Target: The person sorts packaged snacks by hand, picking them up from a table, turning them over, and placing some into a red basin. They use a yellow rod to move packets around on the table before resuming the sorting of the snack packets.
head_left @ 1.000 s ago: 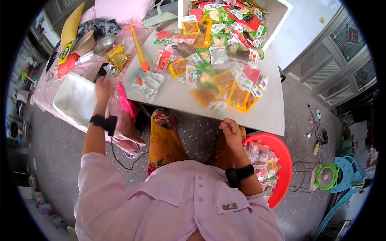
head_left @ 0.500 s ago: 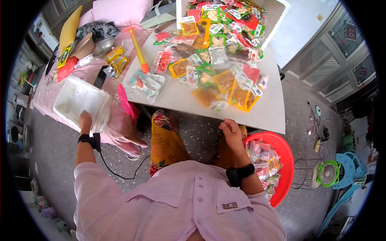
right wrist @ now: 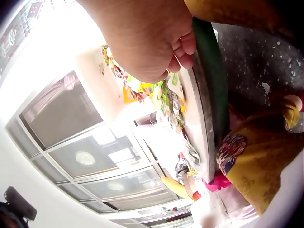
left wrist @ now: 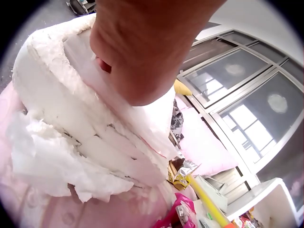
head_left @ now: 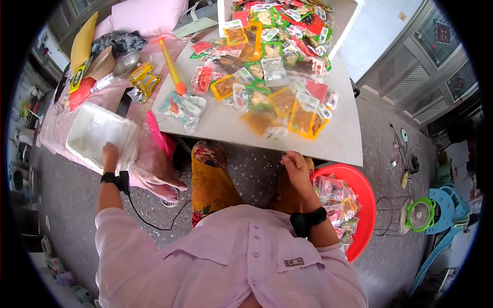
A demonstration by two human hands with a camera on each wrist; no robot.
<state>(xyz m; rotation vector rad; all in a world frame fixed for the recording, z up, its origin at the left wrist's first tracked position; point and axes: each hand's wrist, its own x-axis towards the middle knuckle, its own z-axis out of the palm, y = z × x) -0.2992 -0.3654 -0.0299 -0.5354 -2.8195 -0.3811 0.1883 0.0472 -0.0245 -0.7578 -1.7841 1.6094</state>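
My left hand is at the near wall of a white foam box on the pink bedding. In the left wrist view this hand hangs over the box's rough, torn rim, beside a thin white liner. Its fingers are mostly hidden, so I cannot tell whether they grip the wall. My right hand lies at the table's front edge, fingers loosely curled and holding nothing. Nearest it on the table are sealed snack packets, some with orange borders.
A red basin full of packets stands on the floor at the right. At the back a large foam box is heaped with packets. A yellow tube with orange ends, a clear bag and a pink bag lie left.
My left hand has moved down and left, from beside the gold packets to the near wall of the white foam box, staying there over the last half second. My right hand has stayed put.
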